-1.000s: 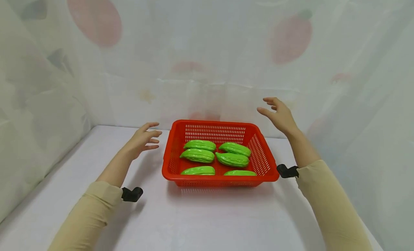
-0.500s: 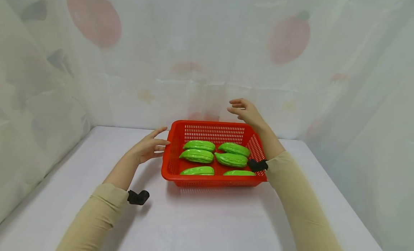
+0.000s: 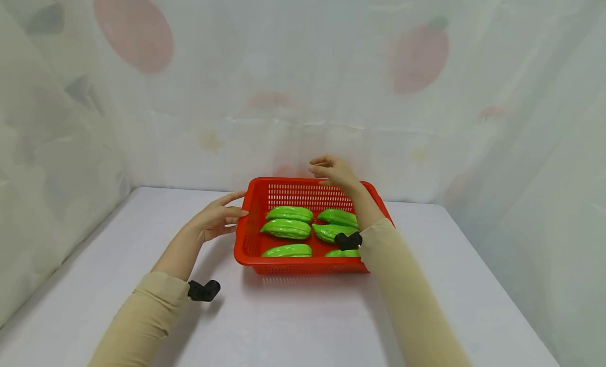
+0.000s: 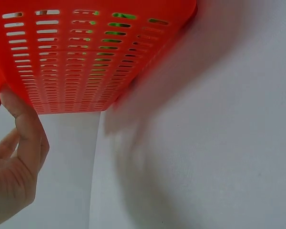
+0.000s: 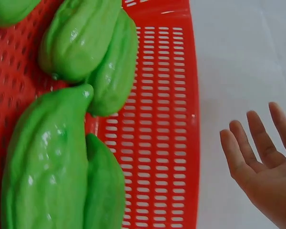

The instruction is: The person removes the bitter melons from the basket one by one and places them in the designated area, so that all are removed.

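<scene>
Several glossy, ribbed green bitter melons [image 3: 285, 228] lie in a red plastic basket [image 3: 284, 261] with slotted walls. My left hand [image 3: 215, 218] grips the basket's left rim; in the left wrist view its bent fingers [image 4: 28, 129] meet the rim from outside and below. My right hand [image 3: 334, 172] hovers over the back rim, holding nothing. Its fingers [image 5: 262, 138] are loosely spread beyond the basket wall in the right wrist view. The right forearm covers part of the basket's right side and of the melons there.
The basket stands on a white-covered table [image 3: 293, 325]. A pale curtain [image 3: 303, 67] with faded fruit prints hangs close behind it, and more sheeting closes the left and right sides. Black wrist cameras [image 3: 203, 291] stick out from both sleeves.
My right hand has swung left from beside the basket to above its back rim, then sunk a little. My left hand has moved right onto the left rim. The basket stays put.
</scene>
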Demonstrator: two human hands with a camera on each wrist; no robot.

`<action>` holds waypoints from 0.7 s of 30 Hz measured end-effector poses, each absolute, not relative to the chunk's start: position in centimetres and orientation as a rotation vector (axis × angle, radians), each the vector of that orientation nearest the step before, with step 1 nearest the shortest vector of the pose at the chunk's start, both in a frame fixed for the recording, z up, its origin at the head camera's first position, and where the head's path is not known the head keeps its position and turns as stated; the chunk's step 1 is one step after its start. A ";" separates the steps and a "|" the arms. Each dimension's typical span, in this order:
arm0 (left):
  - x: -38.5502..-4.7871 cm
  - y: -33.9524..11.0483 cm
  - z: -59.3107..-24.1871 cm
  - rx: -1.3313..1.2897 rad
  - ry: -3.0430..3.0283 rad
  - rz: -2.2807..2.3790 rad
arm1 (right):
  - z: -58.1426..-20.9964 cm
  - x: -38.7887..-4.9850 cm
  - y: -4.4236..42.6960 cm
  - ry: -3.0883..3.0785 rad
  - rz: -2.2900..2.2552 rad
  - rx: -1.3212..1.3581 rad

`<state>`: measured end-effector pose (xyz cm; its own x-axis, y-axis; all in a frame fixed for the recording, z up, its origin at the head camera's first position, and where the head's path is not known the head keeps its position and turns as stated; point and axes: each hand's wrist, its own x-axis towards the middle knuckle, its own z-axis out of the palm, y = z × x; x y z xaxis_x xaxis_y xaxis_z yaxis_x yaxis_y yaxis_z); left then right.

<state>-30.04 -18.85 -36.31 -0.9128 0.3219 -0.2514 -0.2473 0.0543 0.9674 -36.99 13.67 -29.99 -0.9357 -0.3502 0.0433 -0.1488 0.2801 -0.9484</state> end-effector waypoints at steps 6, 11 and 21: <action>-30.1 -18.9 -36.3 0.090 1.924 1.926 | -30.8 -37.4 12.8 2.280 -1.675 -0.425; -30.2 -18.9 -36.3 0.102 1.927 1.917 | -31.6 -37.8 12.6 2.279 -1.555 -0.421; -30.2 -18.7 -36.3 0.088 1.928 1.907 | -33.3 -37.8 12.5 2.274 -1.346 -0.460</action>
<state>-30.22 -18.69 -36.27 -0.9077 0.3358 -0.2514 -0.2478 0.0544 0.9673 -37.78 12.48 -33.32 -0.8407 -0.4980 -0.2127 -0.0530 0.4664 -0.8830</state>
